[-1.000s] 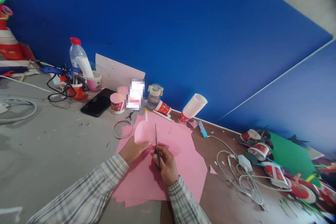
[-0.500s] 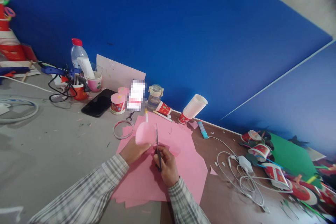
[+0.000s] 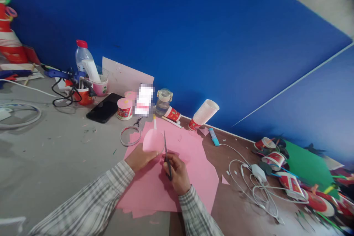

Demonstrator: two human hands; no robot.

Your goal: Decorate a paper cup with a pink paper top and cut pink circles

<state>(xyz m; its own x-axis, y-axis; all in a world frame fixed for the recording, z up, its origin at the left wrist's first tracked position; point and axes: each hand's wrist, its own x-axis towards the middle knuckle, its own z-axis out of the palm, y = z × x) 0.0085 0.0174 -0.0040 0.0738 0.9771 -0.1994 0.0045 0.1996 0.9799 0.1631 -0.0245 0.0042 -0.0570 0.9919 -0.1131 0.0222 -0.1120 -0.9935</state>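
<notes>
My left hand (image 3: 139, 156) pinches a round pink paper cutout (image 3: 153, 141) and holds it up above a stack of pink paper sheets (image 3: 190, 182). My right hand (image 3: 177, 169) grips a pair of dark scissors (image 3: 166, 151), blades pointing up along the cutout's right edge. Both sleeves are grey plaid. The two hands are close together over the pink sheets.
Along the blue wall stand a water bottle (image 3: 82, 56), cups with tools (image 3: 98, 84), a black phone (image 3: 104, 107), a small jar (image 3: 163, 101) and a stack of paper cups (image 3: 204, 113). A tape ring (image 3: 129, 135) lies left; white cables (image 3: 258, 188), decorated cups and green paper (image 3: 306, 162) lie right.
The hands, cutout and scissors have barely shifted; the view has moved slightly. Nothing was picked up or let go.
</notes>
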